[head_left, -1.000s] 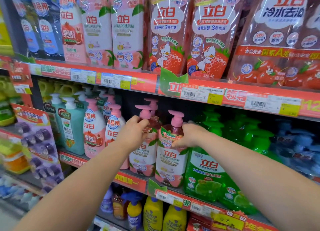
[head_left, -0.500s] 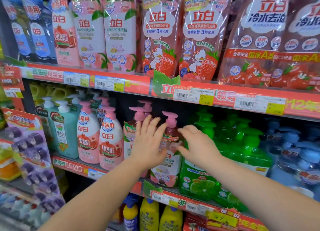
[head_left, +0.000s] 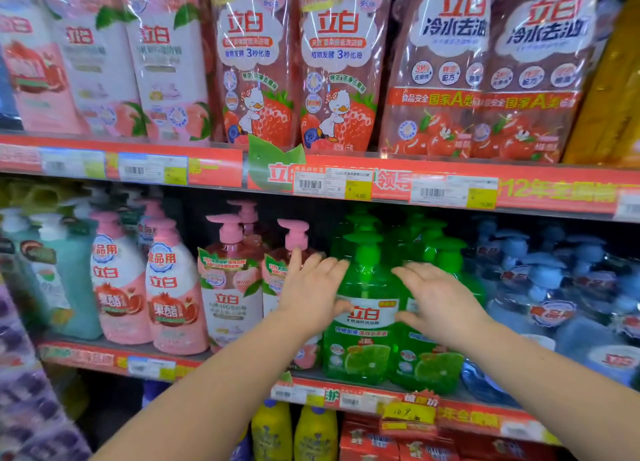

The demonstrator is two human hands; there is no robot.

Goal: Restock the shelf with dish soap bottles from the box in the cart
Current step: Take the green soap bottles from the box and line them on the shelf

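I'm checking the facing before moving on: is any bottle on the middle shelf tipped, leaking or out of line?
Nothing stands out. The green bottles and pink pump bottles stand upright in rows, and no spill shows. The blurred ends of the shelf cannot be judged.

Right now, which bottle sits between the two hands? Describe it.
Look at the middle shelf, right of the pink pump bottles. The green bottle sits between the left hand and right hand; of the front-row green bottles, it alone borders the pink.
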